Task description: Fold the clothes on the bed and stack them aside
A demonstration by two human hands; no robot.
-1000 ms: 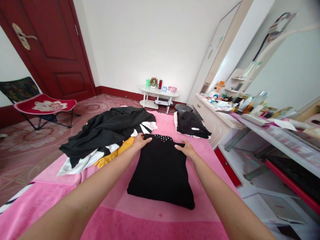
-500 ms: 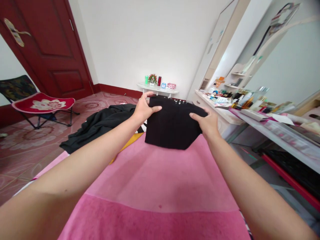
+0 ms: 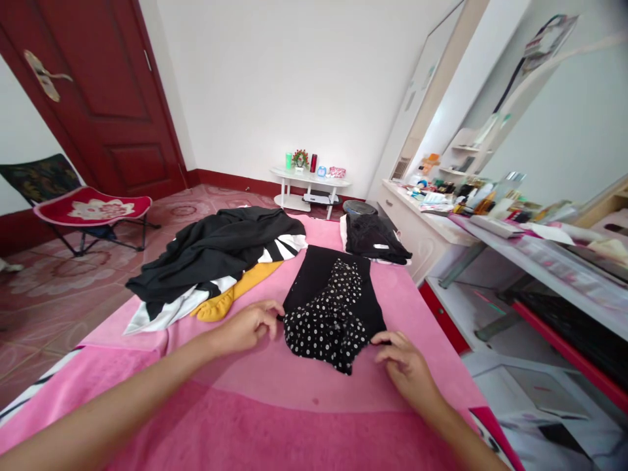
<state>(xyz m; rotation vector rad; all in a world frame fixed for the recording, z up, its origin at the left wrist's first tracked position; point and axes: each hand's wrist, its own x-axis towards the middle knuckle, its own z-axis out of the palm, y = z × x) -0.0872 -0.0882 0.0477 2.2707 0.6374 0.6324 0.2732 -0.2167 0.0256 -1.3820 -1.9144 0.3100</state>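
Note:
A black garment with a white-dotted part (image 3: 326, 320) lies spread on the pink bedspread (image 3: 275, 386), its plain black end pointing away from me. At its near left edge my left hand (image 3: 252, 327) pinches a narrow black bit of the cloth. My right hand (image 3: 405, 366) pinches the near right corner between thumb and fingers. The dotted part sits on top and narrows to a point toward me. What kind of garment it is, I cannot tell.
To the left lies a heap of dark clothes (image 3: 216, 248) with a mustard-yellow piece (image 3: 240, 291). Folded black clothes (image 3: 375, 235) are stacked at the far right of the bed. A cluttered dressing table (image 3: 441, 219) runs along the right; a folding chair (image 3: 93, 206) stands left.
The black garment, held up in both hands before, is now down on the bedspread with its dotted part showing. Both hands have come lower and nearer. The folded stack behind is now uncovered.

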